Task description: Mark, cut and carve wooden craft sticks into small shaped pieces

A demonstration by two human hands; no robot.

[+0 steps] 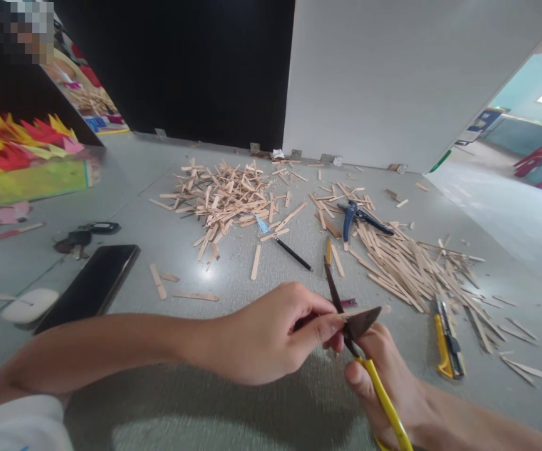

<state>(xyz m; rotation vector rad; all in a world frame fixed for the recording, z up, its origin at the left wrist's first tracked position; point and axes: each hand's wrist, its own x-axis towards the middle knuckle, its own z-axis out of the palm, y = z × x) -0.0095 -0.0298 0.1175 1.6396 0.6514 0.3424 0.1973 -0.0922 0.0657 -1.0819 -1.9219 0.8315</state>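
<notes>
My left hand (271, 335) pinches a thin wooden stick (362, 311) between thumb and fingers, low in the middle of the view. My right hand (393, 382) grips yellow-handled scissors (350, 319); their dark blades stand apart around the end of the stick. Both hands hover just above the grey table (233, 269). Beyond them lie two heaps of wooden sticks: cut pieces (224, 197) at centre left and longer strips (407, 266) at right.
Blue-handled pliers (358, 219) lie among the strips, a yellow utility knife (447, 344) at right, a black pencil (292, 254) in the middle. A black phone (90, 285), keys (81, 237) and a white mouse (29, 305) sit at left. Colourful paper craft (17, 156) stands far left.
</notes>
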